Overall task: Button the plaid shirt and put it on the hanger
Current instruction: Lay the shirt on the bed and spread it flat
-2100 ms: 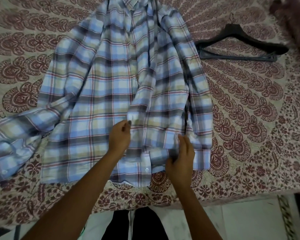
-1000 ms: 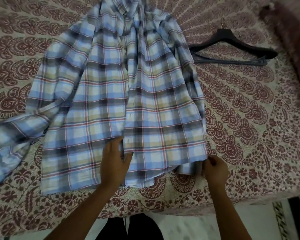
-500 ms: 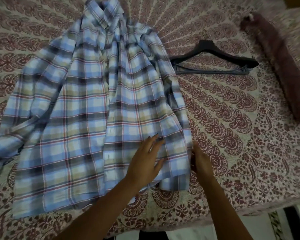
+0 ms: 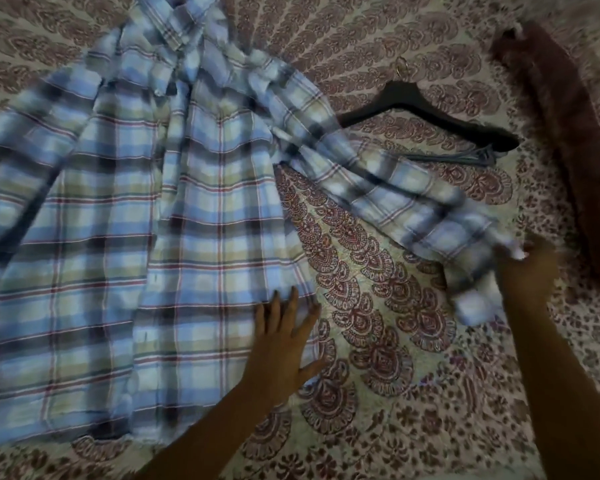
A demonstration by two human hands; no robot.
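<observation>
The blue plaid shirt (image 4: 125,216) lies spread front-up on the patterned bedspread, collar at the top. My left hand (image 4: 284,344) presses flat, fingers spread, on the shirt's lower right hem. My right hand (image 4: 523,271) grips the cuff end of the shirt's right-hand sleeve (image 4: 395,181), which is lifted and stretched out to the right, blurred by motion. The black hanger (image 4: 420,109) lies on the bed beyond the sleeve, its left end hidden under the sleeve.
A dark maroon bolster (image 4: 575,133) lies along the right side of the bed. The patterned bedspread (image 4: 378,306) shows bare between the shirt body and the sleeve. The bed's front edge runs just below my forearms.
My right hand has pulled the sleeve out from beside the shirt body and swung it right. My left hand has slid to the shirt's lower right hem and stays flat.
</observation>
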